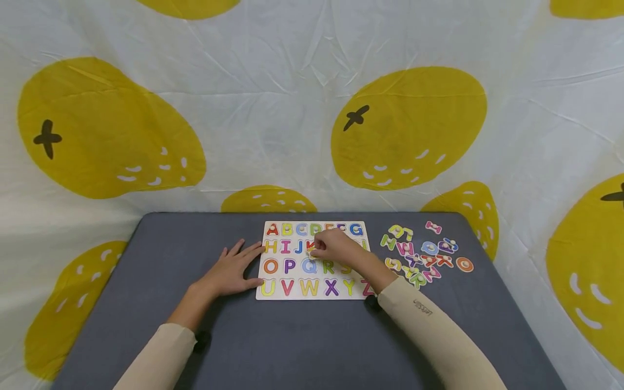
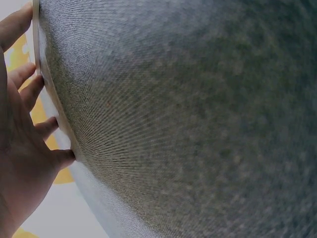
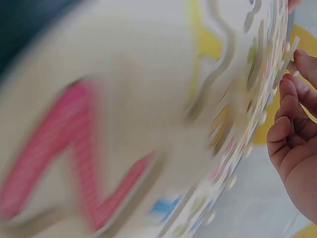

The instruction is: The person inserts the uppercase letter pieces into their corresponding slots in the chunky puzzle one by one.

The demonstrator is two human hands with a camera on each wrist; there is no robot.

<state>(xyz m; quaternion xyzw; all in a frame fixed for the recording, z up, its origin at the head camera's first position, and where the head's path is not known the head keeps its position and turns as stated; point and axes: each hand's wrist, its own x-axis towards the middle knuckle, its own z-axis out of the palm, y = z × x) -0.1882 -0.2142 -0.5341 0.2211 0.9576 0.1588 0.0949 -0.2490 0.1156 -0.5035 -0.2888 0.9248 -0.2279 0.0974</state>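
A white alphabet puzzle board [image 1: 302, 297] with rows of coloured letters lies on the grey table. My left hand [image 1: 231, 271] has its fingers spread, fingertips and thumb at the board's left edge; in the left wrist view the fingers [image 2: 30, 91] touch that edge. Over the board's middle, near the K and the Q, my right hand [image 1: 336, 248] pinches a small letter piece [image 1: 310, 253]. The right wrist view shows this thin piece [image 3: 286, 64] edge-on between thumb and fingertips, tilted close over the board. Which letter it is, I cannot tell.
Right of the board lies a loose pile of letter pieces [image 1: 405, 248], some overlapping. An orange O piece [image 1: 465, 264] and a pink I piece [image 1: 433, 227] lie apart from it. Behind the grey table [image 1: 302, 346] hangs a white cloth [image 1: 273, 124] printed with yellow fruit.
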